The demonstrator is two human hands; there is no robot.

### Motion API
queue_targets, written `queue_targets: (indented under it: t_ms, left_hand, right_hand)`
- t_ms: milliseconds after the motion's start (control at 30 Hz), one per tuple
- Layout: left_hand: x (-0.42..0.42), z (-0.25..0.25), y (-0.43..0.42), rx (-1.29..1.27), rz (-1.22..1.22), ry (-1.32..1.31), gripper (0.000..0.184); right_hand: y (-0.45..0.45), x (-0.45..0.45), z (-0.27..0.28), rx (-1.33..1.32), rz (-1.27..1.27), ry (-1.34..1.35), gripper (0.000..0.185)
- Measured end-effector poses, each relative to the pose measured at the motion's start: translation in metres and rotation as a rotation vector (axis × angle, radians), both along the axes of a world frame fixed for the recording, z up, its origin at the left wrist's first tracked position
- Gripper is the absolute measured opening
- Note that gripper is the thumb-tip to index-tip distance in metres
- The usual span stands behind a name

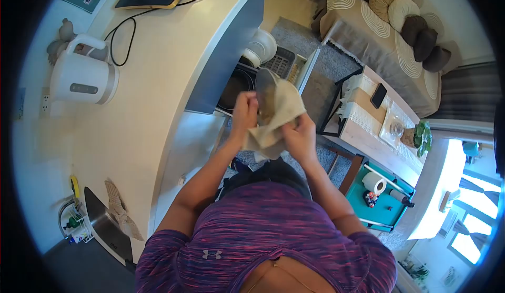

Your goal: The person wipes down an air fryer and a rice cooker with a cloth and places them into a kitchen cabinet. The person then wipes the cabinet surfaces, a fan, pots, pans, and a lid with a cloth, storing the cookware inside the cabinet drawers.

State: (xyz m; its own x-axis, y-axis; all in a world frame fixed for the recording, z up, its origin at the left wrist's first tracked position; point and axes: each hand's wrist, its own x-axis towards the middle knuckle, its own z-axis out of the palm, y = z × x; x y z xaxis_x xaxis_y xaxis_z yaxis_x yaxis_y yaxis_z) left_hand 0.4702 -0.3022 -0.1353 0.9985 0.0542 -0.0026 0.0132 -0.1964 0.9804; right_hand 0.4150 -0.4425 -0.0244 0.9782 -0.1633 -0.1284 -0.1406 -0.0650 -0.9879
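A light beige cloth (288, 103) hangs between my two hands, wrapped partly round a rounded, see-through or shiny object (267, 90) that looks like a lid or bowl; blur hides its exact shape. My left hand (245, 113) has its fingers closed at the left edge of this object. On the other side, my right hand (300, 134) pinches the cloth near its lower right part. Just beyond them an open drawer (310, 69) holds white dishes (261, 46), a dark pan (235, 89) and a grey rack (282, 61).
The pale counter (142, 98) runs along the left, with a white kettle (84, 74), a cable and a sink (105, 222). A low table (363, 130) with a phone (378, 96) stands at right, near a small green pool table (363, 198) and a sofa (363, 35).
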Motion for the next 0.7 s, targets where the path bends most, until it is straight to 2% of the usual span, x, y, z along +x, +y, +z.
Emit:
queue_targets:
  t_ms: [67, 100, 133, 167, 200, 267, 367, 467, 500, 567, 700]
  left_hand:
    - [-0.011, -0.022, -0.012, -0.098, -0.081, 0.318, 0.017]
    - [-0.010, -0.035, -0.016, -0.098, -0.079, 0.330, 0.017]
    - [-0.009, -0.050, -0.021, 0.064, -0.165, 0.272, 0.018]
    - [-0.005, -0.062, -0.026, 0.224, -0.253, 0.211, 0.020]
    - [0.002, -0.072, -0.031, 0.216, -0.251, 0.306, 0.024]
    - [0.021, -0.107, -0.035, 0.256, -0.236, 0.337, 0.024]
    - [0.050, -0.183, -0.023, 0.434, -0.128, 0.347, 0.024]
    - [0.080, -0.246, 0.000, 0.625, -0.007, 0.244, 0.022]
    - [0.091, -0.263, 0.008, 0.735, 0.017, 0.313, 0.027]
    - [0.105, -0.295, 0.026, 0.771, 0.016, 0.279, 0.031]
    - [0.130, -0.322, 0.042, 0.957, 0.071, 0.315, 0.032]
  right_hand:
    - [-0.035, 0.001, -0.061, 0.018, -0.061, 0.099, 0.029]
    - [-0.048, 0.001, -0.093, 0.025, -0.090, 0.121, 0.028]
    - [-0.057, 0.003, -0.110, 0.024, -0.089, 0.134, 0.028]
    - [-0.066, 0.005, -0.125, -0.109, -0.098, 0.224, 0.028]
    - [-0.075, 0.008, -0.138, -0.243, -0.107, 0.310, 0.028]
    - [-0.092, 0.010, -0.165, -0.273, -0.138, 0.302, 0.027]
    - [-0.112, 0.012, -0.174, -0.246, -0.197, 0.282, 0.025]
    - [-0.137, 0.001, -0.192, -0.234, -0.223, 0.423, 0.027]
    - [-0.144, -0.006, -0.202, -0.231, -0.236, 0.456, 0.026]
    - [-0.155, -0.020, -0.223, -0.229, -0.245, 0.497, 0.026]
    - [-0.158, -0.030, -0.255, -0.282, -0.162, 0.579, 0.024]
